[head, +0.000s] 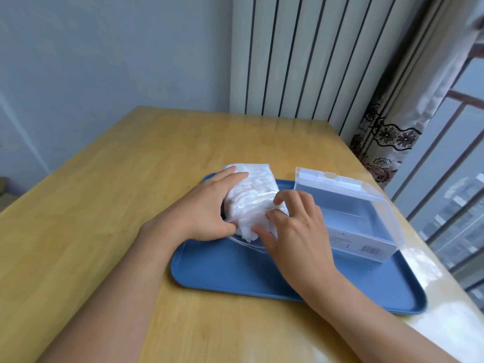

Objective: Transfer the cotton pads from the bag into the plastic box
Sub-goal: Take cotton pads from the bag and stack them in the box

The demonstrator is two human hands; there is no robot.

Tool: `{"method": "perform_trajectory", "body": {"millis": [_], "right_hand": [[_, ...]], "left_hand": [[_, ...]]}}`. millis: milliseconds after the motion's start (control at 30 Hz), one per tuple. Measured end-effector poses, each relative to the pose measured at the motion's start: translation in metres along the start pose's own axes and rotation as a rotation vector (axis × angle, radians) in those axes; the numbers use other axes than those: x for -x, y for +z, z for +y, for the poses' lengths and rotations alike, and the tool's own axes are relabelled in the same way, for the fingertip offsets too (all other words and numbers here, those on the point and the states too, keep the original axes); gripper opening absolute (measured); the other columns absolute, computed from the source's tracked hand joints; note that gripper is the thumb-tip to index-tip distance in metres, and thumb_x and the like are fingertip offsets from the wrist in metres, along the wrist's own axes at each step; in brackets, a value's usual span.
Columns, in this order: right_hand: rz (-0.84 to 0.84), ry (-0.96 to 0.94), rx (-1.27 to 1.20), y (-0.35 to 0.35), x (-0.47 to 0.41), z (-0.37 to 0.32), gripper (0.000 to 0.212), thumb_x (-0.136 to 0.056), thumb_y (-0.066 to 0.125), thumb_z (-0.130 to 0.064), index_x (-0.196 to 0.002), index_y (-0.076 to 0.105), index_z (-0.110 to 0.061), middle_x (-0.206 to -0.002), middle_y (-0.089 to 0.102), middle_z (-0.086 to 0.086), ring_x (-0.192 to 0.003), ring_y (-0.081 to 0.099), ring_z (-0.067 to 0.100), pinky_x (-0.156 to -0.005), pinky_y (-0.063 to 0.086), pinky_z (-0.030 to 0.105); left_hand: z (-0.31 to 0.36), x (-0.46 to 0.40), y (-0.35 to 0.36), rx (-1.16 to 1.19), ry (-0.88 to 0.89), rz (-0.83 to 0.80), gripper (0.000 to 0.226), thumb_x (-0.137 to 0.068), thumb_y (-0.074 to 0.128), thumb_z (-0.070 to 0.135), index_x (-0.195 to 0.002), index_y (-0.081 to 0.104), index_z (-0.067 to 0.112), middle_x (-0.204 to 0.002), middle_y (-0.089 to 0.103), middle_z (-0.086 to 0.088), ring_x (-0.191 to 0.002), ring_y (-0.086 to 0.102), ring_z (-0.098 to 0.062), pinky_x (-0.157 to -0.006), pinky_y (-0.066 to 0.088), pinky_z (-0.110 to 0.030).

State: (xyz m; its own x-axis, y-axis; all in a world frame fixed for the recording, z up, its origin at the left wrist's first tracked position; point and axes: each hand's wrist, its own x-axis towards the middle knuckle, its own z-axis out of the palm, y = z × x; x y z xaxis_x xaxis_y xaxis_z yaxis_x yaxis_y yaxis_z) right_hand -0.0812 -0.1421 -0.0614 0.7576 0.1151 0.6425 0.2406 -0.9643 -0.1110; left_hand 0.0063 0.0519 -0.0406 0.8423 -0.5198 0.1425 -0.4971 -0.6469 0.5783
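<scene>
1. I am seeing the left hand (pixel 209 205) reaching in from the left, its fingers (pixel 230 175) wrapping over the bag (pixel 248 195) of cotton pads (pixel 247 229) and holding it.
2. The right hand (pixel 293 226) is coming in from the lower right, its fingers (pixel 284 196) curling and pinching the bag's open end.
3. The bag is sitting on the blue tray (pixel 235 273), just beside the open plastic box (pixel 353 216).
4. The tray is lying on the wooden worktop (pixel 117 179).

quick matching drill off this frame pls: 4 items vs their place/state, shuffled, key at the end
1. bag of cotton pads
2. plastic box
3. tray
4. table

a. blue, lying on the table
b. lid open, nothing inside, on the tray's right side
c. light wood, under everything
d. gripped by left hand, right hand pinching at its mouth

Pairs: 1-d, 2-b, 3-a, 4-c
</scene>
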Motion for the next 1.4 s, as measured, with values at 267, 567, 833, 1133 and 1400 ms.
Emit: {"method": "perform_trajectory", "body": {"millis": [267,567,833,1133,1400], "right_hand": [[-0.003,0.199,-0.404,0.002,-0.004,0.003,0.006,-0.081,0.085,-0.031,-0.081,0.082,-0.025,-0.112,0.061,-0.008,-0.107,0.04,0.008,-0.083,0.041,0.03],[0.057,0.109,-0.048,0.0,-0.005,-0.002,0.032,-0.071,0.089,-0.032,-0.094,0.073,-0.018,-0.108,0.063,0.003,-0.099,0.054,0.029,-0.079,0.046,0.04],[-0.067,-0.075,0.008,-0.004,-0.007,-0.007,0.034,-0.068,0.088,-0.021,-0.098,0.073,-0.021,-0.137,0.058,0.01,-0.129,0.046,0.036,-0.1,0.042,0.046],[-0.008,-0.144,-0.034,-0.001,-0.012,-0.006,0.02,-0.066,0.084,-0.009,-0.082,0.076,-0.017,-0.131,0.064,0.011,-0.125,0.047,0.035,-0.094,0.039,0.042],[-0.172,-0.089,-0.013,0.005,-0.032,-0.024,0.038,-0.058,0.09,-0.016,-0.093,0.077,-0.022,-0.138,0.058,0.01,-0.129,0.05,0.038,-0.095,0.04,0.043]], "left_hand": [[0.006,0.002,-0.002,0.076,-0.003,0.025,0.095,-0.054,0.066,0.049,-0.146,0.043,0.04,-0.159,0.025,0.024,-0.129,0.054,-0.01,-0.092,0.055,-0.03],[0.008,0.002,0.001,0.103,0.0,0.032,0.087,-0.057,0.061,0.049,-0.143,0.045,0.043,-0.158,0.027,0.025,-0.125,0.057,-0.009,-0.093,0.057,-0.036],[0.011,0.002,0.002,0.088,0.007,0.069,0.085,-0.059,0.058,0.037,-0.143,0.043,0.044,-0.156,0.034,0.024,-0.124,0.058,-0.014,-0.097,0.055,-0.038],[0.01,0.002,0.003,0.143,-0.02,0.087,0.079,-0.062,0.067,0.032,-0.138,0.052,0.04,-0.157,0.032,0.022,-0.126,0.059,-0.01,-0.094,0.057,-0.035],[0.015,0.006,-0.012,0.211,-0.065,0.184,0.059,-0.073,0.067,0.001,-0.129,0.065,0.02,-0.121,0.051,0.031,-0.103,0.066,-0.011,-0.078,0.055,-0.013]]}}
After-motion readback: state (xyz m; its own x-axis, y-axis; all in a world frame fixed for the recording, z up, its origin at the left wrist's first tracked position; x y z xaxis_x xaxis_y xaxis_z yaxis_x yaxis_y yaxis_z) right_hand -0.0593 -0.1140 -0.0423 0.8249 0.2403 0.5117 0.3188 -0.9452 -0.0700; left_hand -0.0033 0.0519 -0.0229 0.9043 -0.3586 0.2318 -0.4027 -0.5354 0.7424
